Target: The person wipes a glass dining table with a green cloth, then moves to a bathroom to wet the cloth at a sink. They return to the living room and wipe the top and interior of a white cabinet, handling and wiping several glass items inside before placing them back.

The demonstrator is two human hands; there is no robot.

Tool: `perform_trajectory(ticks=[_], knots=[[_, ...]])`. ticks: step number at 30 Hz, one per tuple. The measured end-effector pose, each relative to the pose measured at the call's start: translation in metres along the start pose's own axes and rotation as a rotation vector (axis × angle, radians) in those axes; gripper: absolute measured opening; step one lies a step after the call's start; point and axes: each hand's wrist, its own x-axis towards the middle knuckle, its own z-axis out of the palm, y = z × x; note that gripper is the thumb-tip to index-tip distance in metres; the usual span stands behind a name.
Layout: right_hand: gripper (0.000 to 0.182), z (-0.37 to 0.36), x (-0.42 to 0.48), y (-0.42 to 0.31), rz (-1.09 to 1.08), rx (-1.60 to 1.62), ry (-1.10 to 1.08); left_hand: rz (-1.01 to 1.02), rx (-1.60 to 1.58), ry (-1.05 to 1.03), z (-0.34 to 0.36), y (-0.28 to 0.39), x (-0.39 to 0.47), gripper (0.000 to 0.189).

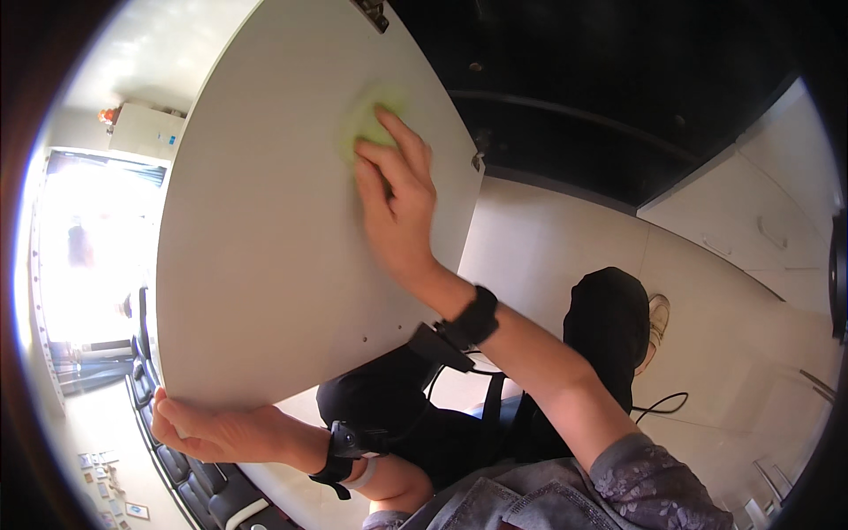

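A white cabinet door (278, 218) stands swung out in front of me, its inner face towards me. My right hand (401, 192) presses a light green cloth or sponge (381, 122) flat on the upper part of this face; motion blur hides which of the two it is. At the door's near lower corner, my left hand (218, 427) grips the edge, with the fingers around it. One metal hinge (374, 14) shows at the top and another hinge (478, 159) on the right side of the door.
The dark cabinet interior (596, 99) lies beyond the hinges. White drawers (748, 225) with handles stand to the right. Pale floor tiles (715, 371) carry a black cable (662, 404). Dark seats (199, 483) line the left, near a bright window (93, 245).
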Motion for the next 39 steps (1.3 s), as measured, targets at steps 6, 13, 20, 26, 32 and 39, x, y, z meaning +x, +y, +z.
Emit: perform_trajectory(ticks=[6,13,20,26,32,39], knots=[[0.015,-0.017,-0.015,0.1,0.3,-0.18,0.248,-0.296,-0.288,0.037,-0.002,0.024,0.003,0.028],[0.024,-0.011,-0.026,0.079,0.254,-0.24,0.112,-0.45,-0.462,0.086,-0.003,0.033,0.001,0.029],[0.021,-0.007,0.074,0.095,0.183,-0.165,0.058,0.382,0.254,0.115,-0.007,0.007,0.002,0.039],[0.031,-0.046,-0.057,0.163,0.603,-0.142,0.197,0.259,0.26,0.037,0.002,0.011,-0.007,0.036],[0.029,0.004,-0.023,0.037,0.089,-0.199,0.053,0.227,0.229,0.041,-0.016,0.002,-0.012,0.027],[0.029,-0.039,-0.021,0.163,0.417,-0.252,0.185,0.257,0.284,0.081,-0.008,0.016,-0.005,0.03]])
